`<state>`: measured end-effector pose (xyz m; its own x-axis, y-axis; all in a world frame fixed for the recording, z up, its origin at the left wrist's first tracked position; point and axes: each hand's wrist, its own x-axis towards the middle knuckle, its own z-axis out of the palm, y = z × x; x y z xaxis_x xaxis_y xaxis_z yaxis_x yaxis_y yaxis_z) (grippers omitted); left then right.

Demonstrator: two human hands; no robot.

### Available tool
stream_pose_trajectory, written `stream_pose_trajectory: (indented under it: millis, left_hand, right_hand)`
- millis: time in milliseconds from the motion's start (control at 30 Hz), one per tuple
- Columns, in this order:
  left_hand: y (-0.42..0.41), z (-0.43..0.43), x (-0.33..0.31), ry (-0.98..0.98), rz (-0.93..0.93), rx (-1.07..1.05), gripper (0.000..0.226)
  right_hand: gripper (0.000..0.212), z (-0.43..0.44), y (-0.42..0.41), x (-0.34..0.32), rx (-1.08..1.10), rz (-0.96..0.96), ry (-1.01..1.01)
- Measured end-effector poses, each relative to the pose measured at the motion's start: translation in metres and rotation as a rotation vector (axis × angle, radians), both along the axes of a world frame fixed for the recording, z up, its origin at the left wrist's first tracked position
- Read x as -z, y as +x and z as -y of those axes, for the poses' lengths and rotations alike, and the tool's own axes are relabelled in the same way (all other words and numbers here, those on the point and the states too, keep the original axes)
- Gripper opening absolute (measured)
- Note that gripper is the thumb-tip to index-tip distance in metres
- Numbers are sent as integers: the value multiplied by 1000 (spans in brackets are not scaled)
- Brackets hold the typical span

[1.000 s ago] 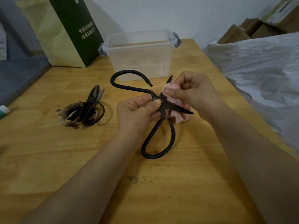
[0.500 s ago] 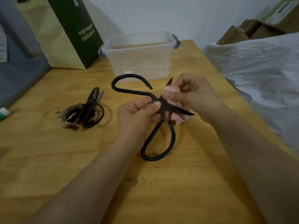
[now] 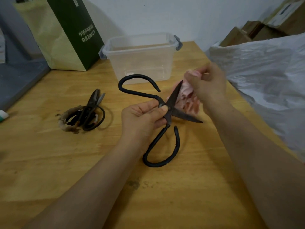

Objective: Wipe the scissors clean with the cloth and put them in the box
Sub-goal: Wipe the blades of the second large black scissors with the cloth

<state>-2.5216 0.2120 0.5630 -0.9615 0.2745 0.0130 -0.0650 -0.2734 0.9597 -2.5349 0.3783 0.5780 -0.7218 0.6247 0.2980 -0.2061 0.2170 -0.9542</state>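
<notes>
At the far left edge a small white thing (image 3: 3,115) lies on the wooden table (image 3: 49,162). Behind it is a flat grey board (image 3: 19,80). Next to the board a green and yellow paper bag (image 3: 66,33) stands up at the back of the table.

In front of the bag lies a little pile of old scissors (image 3: 89,111). Some of their handles look wrapped in something brown. They lie well apart from the hands.

In the middle, at the back, stands the clear box (image 3: 140,58). Its top is open and it has grey clips on its ends.

Just in front of the box are the big black scissors (image 3: 173,97). They are opened wide, so the two blades point apart. One round handle reaches up toward the box and the other hangs down toward the person. The left hand (image 3: 142,118) pinches them in the middle, where the blades cross, with the thumb on top and the fingers curled under.

To the right, the pink cloth (image 3: 186,95) is bunched up and touches the top blade. The right hand (image 3: 209,85) has its fingers curled round the cloth. This hand looks blurry.

At the far right is a big white plastic bag (image 3: 264,76), with brown cardboard boxes (image 3: 257,32) behind it
</notes>
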Motion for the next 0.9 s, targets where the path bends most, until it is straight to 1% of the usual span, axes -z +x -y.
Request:
stream_pose_trajectory:
  millis: [67,133,200,300,433,567,633,700,767,833,900]
  left_hand:
    - [-2,2,-1,18,20,-21,16]
    - [-6,4,0,38,33,-64,16]
    - [-9,6,0,52,29,-83,15]
    - [-9,7,0,65,19,-96,17]
    - [-10,8,-1,51,9,-126,21]
    - [-10,6,0,30,29,-121,31]
    - [-8,5,1,24,29,-107,29]
    - [-9,5,2,45,31,-111,20]
    - [-9,4,1,76,47,-129,18]
    - [-9,4,1,108,66,-141,18]
    - [-9,4,0,125,74,-140,18]
  right_hand:
    - [27,-13,7,-4,51,-35,-28]
    - [19,-16,16,-9,-27,-55,4]
    - [8,-7,23,-11,-146,8,63]
    - [2,11,25,-8,-274,116,119]
    - [4,20,25,-5,-399,237,69]
    - [11,21,27,-1,-580,281,-19]
    - [18,24,27,1,-635,304,-72]
    - [24,28,26,3,-617,296,-99]
    - [31,32,23,4,-553,267,-119]
    - [28,34,21,5,-514,237,-135]
    - [27,33,21,4,-525,223,-181]
